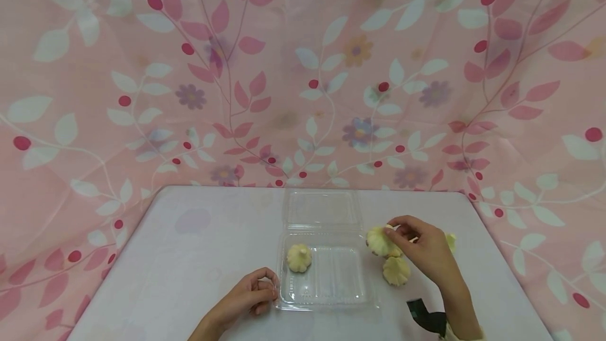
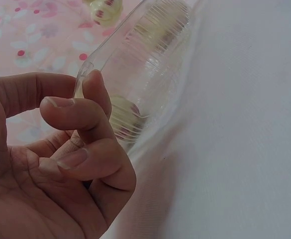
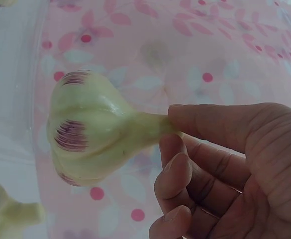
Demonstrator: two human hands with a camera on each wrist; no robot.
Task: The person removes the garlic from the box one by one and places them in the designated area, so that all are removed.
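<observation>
A clear plastic clamshell box [image 1: 338, 278] lies with its lid folded back on the table. Inside, toward its left, sits a garlic bulb [image 1: 299, 258], stem up. My left hand [image 1: 252, 293] pinches the box's left rim; in the left wrist view the fingers [image 2: 96, 89] grip that thin edge. Just right of the box, my right hand [image 1: 423, 246] holds another garlic bulb [image 3: 88, 129] by its stem between thumb and fingers. That bulb is pale with purple streaks and hangs tilted, stem toward the hand.
Below the held bulb, a loose garlic bulb [image 1: 396, 271] lies on the white table [image 1: 199, 257]. Another pale yellow piece [image 1: 451, 242] shows behind the right wrist, mostly hidden. The box's open lid [image 1: 323, 208] reaches toward the back edge, where a floral curtain [image 1: 293, 93] hangs.
</observation>
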